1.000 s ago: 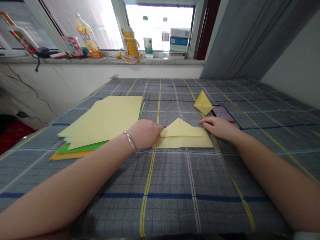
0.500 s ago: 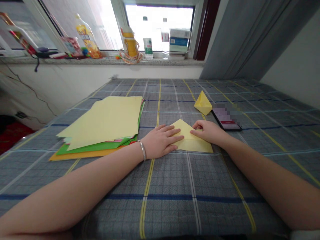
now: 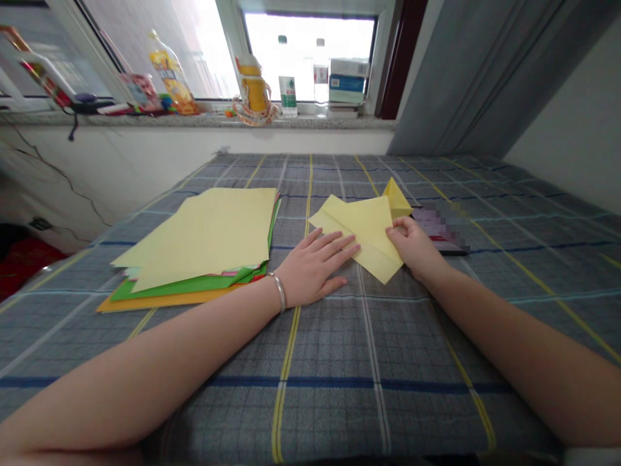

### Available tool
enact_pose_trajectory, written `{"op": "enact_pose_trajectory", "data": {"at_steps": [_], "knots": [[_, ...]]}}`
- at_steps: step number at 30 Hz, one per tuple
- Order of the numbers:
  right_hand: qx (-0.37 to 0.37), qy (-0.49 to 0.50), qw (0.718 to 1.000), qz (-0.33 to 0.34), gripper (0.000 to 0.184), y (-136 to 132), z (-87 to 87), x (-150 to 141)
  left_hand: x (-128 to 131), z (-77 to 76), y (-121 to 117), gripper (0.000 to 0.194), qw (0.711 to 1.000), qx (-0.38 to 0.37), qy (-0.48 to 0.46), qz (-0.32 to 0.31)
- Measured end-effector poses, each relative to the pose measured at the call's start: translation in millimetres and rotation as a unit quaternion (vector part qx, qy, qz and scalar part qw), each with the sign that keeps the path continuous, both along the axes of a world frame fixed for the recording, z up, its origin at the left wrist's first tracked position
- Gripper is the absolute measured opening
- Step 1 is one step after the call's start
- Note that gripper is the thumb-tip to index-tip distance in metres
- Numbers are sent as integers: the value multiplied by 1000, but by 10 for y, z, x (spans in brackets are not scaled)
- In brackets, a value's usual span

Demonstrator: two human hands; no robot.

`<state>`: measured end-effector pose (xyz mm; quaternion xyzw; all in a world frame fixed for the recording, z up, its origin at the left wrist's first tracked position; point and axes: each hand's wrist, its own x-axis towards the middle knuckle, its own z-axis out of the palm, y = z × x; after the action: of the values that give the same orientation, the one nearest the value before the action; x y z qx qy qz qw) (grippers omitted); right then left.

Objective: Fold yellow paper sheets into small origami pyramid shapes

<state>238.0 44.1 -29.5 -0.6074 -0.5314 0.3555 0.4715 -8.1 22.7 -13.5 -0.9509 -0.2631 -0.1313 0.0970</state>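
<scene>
A folded sheet of pale yellow paper point(image 3: 361, 226) lies tilted on the checked cloth between my hands. My right hand point(image 3: 412, 246) pinches its right edge between thumb and fingers. My left hand point(image 3: 315, 268) lies flat with its fingers apart, the fingertips resting at the sheet's lower left edge. Just behind the sheet sits a small yellow folded paper piece point(image 3: 398, 199), partly hidden by it. A silver bangle point(image 3: 279, 291) circles my left wrist.
A stack of coloured paper point(image 3: 204, 239) lies left of my left hand. A phone point(image 3: 439, 226) with a blurred screen lies right of the sheet on the grey checked cloth point(image 3: 315, 401). Bottles and boxes stand on the windowsill point(image 3: 208, 120) beyond.
The pale yellow sheet has turned and shifted farther away, now overlapping the small yellow piece. My left hand has moved off its top to its lower left edge, and my right hand now pinches it.
</scene>
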Motion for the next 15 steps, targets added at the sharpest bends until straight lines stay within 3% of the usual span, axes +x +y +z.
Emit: {"op": "enact_pose_trajectory", "data": {"at_steps": [5,9,15], "knots": [[-56,151,987,-22,9,-113,75,-204,15,-25,11,57,999,35,-14,-32],[-84,268,958,61,21,-205,125,-319,25,-34,6,50,996,68,-25,-47],[-139,276,944,116,31,-290,159,-365,40,-32,4,34,992,107,-41,-56]]}}
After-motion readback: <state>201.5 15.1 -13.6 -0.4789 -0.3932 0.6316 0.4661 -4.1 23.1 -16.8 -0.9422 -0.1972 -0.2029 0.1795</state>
